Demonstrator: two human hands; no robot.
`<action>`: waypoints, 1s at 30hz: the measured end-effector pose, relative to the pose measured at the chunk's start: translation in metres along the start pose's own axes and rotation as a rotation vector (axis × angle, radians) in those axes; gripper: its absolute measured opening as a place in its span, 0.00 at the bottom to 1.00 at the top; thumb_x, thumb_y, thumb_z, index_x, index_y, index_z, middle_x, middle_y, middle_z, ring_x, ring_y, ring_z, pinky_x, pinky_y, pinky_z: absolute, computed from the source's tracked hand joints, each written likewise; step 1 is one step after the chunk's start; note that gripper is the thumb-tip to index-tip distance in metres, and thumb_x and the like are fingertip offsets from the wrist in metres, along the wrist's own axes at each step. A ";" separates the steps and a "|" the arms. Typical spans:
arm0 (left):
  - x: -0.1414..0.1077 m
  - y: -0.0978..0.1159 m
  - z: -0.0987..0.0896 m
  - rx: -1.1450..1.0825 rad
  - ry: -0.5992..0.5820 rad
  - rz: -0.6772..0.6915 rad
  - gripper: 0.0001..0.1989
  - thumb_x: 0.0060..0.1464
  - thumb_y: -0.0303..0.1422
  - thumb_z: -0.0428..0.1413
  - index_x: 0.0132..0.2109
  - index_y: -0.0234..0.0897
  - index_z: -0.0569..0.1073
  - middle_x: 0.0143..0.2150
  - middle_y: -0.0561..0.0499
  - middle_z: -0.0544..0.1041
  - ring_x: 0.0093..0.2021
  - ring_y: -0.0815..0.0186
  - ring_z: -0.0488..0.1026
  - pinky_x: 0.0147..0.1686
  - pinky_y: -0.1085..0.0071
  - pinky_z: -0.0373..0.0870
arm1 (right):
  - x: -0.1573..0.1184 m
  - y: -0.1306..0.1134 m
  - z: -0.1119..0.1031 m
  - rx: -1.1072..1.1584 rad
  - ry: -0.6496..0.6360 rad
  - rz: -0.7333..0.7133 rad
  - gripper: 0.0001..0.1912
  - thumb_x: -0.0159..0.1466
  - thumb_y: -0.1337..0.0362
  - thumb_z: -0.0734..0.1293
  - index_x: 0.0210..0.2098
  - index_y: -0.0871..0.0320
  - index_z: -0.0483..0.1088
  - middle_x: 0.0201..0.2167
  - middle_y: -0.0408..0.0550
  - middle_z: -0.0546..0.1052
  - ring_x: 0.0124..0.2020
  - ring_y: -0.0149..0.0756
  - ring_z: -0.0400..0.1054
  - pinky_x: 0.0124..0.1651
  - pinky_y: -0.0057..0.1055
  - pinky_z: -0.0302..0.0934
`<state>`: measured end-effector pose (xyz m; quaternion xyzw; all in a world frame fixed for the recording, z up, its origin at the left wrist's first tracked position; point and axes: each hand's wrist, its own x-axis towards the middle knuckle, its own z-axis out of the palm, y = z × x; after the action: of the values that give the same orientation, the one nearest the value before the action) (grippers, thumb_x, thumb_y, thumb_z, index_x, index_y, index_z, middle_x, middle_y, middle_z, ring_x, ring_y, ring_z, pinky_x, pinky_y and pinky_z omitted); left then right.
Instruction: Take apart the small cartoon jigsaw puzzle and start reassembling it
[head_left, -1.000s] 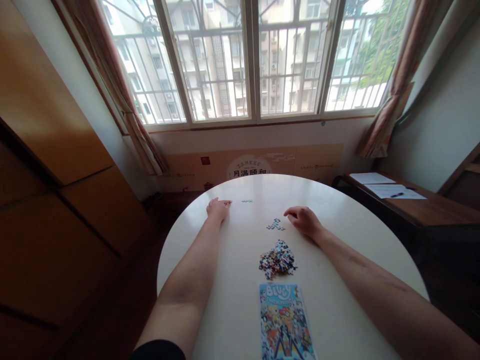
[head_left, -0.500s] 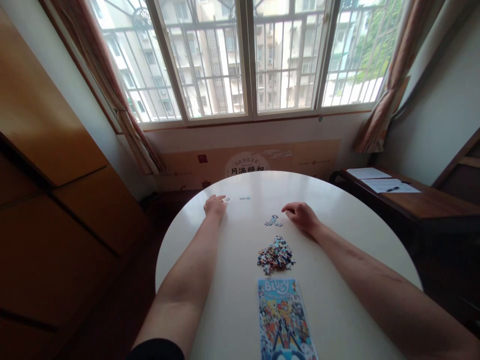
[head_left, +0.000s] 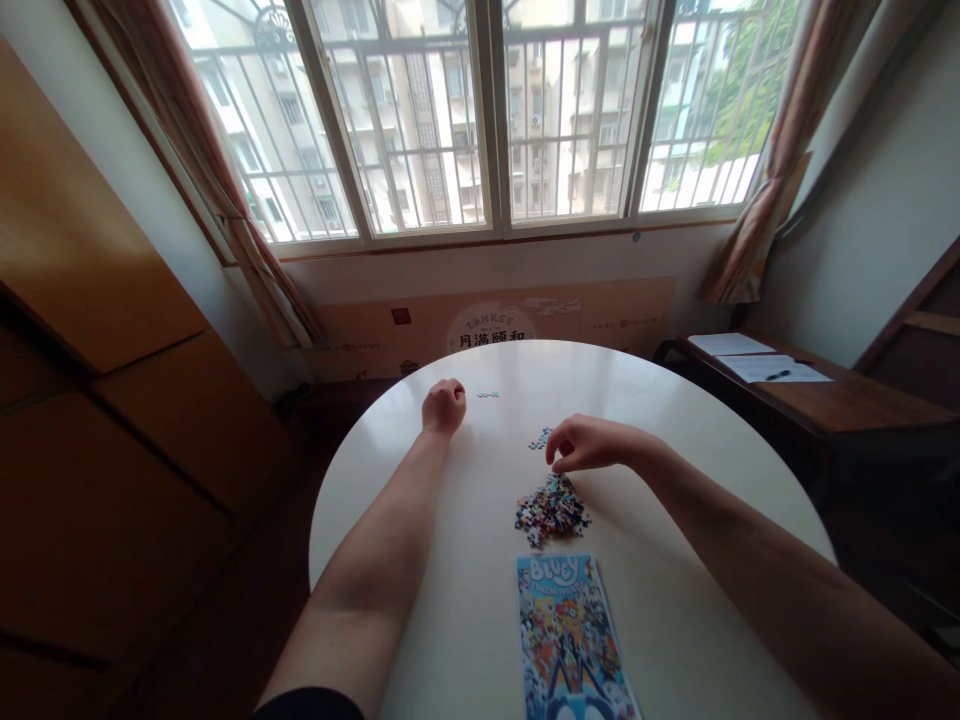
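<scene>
My left hand is curled closed at the far left of the round table, just left of a short joined strip of puzzle pieces. What lies inside its fingers, if anything, is hidden. My right hand hovers with bent fingers, thumb and fingertips a little apart, over the near side of a small group of puzzle pieces, covering part of it. Its fingertips are just above the far tip of a heap of loose puzzle pieces. No piece shows between them.
A blue Bluey picture sheet lies on the white round table in front of the heap. At the right stands a brown wooden table with papers and a pen. A barred window and cardboard are beyond.
My left hand has drawn back slightly to the right and closed; the small piece beside it no longer shows. My right hand has moved left and nearer, towards the heap.
</scene>
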<state>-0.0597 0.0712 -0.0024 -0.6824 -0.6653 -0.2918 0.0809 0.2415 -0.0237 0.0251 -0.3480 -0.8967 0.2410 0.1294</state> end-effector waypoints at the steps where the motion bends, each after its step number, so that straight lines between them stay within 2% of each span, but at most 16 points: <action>1: 0.000 -0.001 0.000 -0.003 0.004 0.002 0.14 0.60 0.24 0.48 0.40 0.39 0.79 0.43 0.46 0.79 0.45 0.58 0.74 0.46 0.67 0.70 | 0.000 -0.001 -0.001 0.007 -0.016 0.001 0.08 0.55 0.63 0.72 0.35 0.53 0.83 0.23 0.41 0.76 0.24 0.31 0.67 0.29 0.26 0.58; 9: 0.000 -0.003 0.006 -0.043 0.017 0.042 0.12 0.58 0.24 0.50 0.37 0.38 0.79 0.39 0.47 0.79 0.42 0.60 0.75 0.43 0.68 0.69 | 0.005 -0.001 0.005 0.052 -0.132 0.001 0.10 0.56 0.62 0.73 0.37 0.56 0.83 0.24 0.42 0.75 0.25 0.30 0.67 0.30 0.25 0.57; 18: 0.000 -0.004 0.008 -0.081 0.022 0.047 0.12 0.57 0.24 0.50 0.36 0.38 0.79 0.39 0.47 0.79 0.41 0.60 0.75 0.42 0.68 0.70 | 0.010 -0.002 0.013 0.135 -0.149 0.000 0.09 0.56 0.66 0.71 0.36 0.57 0.82 0.23 0.41 0.73 0.25 0.29 0.64 0.29 0.26 0.55; 24: 0.000 -0.005 0.007 -0.098 0.018 0.035 0.13 0.56 0.23 0.51 0.37 0.38 0.79 0.40 0.47 0.80 0.42 0.60 0.75 0.43 0.68 0.71 | 0.013 0.011 0.016 0.287 -0.168 0.010 0.11 0.56 0.61 0.71 0.35 0.60 0.80 0.20 0.39 0.69 0.23 0.28 0.60 0.27 0.26 0.53; 30: -0.001 -0.004 0.006 -0.114 0.021 0.039 0.13 0.56 0.22 0.51 0.40 0.37 0.80 0.41 0.47 0.80 0.41 0.60 0.75 0.43 0.68 0.71 | 0.009 0.020 0.012 0.438 -0.098 0.009 0.18 0.58 0.52 0.71 0.36 0.62 0.78 0.31 0.48 0.78 0.32 0.35 0.69 0.36 0.30 0.62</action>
<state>-0.0621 0.0742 -0.0093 -0.6956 -0.6333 -0.3348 0.0544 0.2415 -0.0090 0.0050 -0.3036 -0.8266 0.4471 0.1572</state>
